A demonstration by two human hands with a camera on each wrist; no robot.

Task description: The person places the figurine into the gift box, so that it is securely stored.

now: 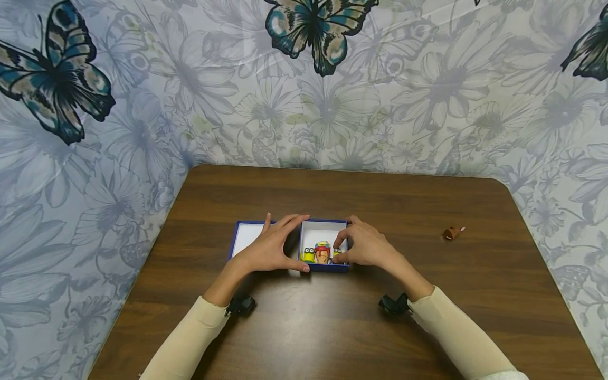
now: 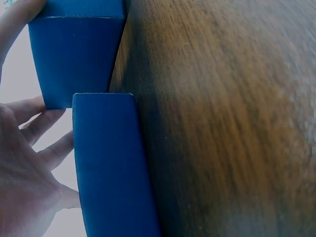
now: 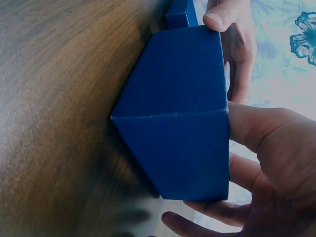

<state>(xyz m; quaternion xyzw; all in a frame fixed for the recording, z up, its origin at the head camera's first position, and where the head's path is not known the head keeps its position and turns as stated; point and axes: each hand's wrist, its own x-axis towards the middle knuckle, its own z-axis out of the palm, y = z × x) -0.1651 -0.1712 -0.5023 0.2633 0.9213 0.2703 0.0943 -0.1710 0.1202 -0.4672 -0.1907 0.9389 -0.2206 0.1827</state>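
Observation:
In the head view, a small blue box (image 1: 324, 268) with a white inside stands on the table. Toy figures stand in it: a yellow goggled figure (image 1: 307, 256), a red-and-tan figure (image 1: 322, 253) in the middle, and another yellow goggled figure (image 1: 338, 252) at the right wall. My left hand (image 1: 268, 249) spans the box's left side, thumb at the front edge and fingers at the back, holding it. My right hand (image 1: 369, 245) reaches over the right wall, thumb and forefinger inside at the right figure; their contact is partly hidden.
A blue-edged lid (image 1: 247, 233) with a white inside lies left of the box, partly under my left hand. Far right on the brown table (image 1: 404, 200) lies a small brown object (image 1: 453, 233) with a pale tip. A patterned wall covering (image 1: 332, 116) stands behind.

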